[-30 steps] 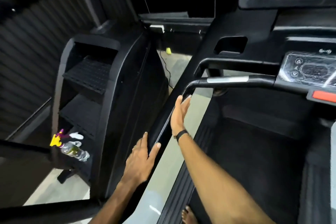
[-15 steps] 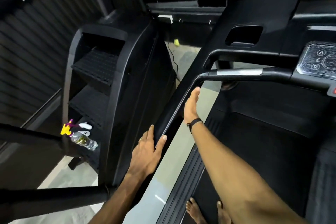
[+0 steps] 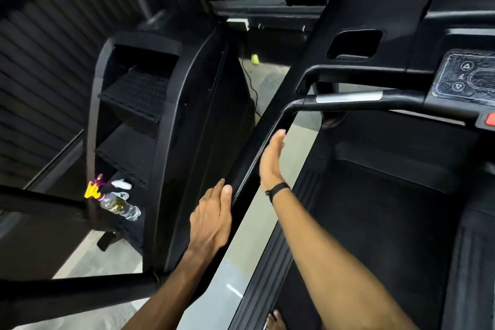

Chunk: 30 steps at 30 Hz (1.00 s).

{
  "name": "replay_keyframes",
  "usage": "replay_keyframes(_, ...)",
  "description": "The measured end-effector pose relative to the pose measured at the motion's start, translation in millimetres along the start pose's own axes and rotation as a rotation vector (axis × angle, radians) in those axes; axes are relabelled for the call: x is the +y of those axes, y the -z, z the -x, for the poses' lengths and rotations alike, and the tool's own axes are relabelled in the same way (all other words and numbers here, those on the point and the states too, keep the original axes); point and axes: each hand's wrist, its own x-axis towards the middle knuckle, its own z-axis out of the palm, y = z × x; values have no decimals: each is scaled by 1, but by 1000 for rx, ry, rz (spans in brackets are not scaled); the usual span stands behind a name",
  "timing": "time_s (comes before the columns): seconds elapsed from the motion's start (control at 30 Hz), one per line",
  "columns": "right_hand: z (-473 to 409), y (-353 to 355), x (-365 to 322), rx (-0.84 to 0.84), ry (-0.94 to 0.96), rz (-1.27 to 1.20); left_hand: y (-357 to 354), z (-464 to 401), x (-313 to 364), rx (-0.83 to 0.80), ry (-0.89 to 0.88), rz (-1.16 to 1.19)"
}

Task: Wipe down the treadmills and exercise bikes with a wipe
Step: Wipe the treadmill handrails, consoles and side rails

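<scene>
**Hands on treadmill side rail, no wipe seen**

Left hand (image 3: 213, 218) flat, fingers straight, resting on side rail (image 3: 257, 158); right hand (image 3: 272, 159) open-palmed against its inner face, holding nothing; rail judged rigid, smooth, likely slick; best gripped around its tube; wipe not visible.

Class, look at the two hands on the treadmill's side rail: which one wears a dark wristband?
The right hand, higher along the side rail, has the dark wristband; the left hand, lower down, has a bare wrist.

treadmill (image 3: 375, 222) right, stair machine (image 3: 187, 128) left, spray bottle (image 3: 117, 205) on its lowest step
</scene>
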Motion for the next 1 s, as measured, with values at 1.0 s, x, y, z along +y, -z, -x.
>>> replay_keyframes(1.0, 228, -59, 170, -39, -23, -82, 70, 139, -105, -519, -25, 786)
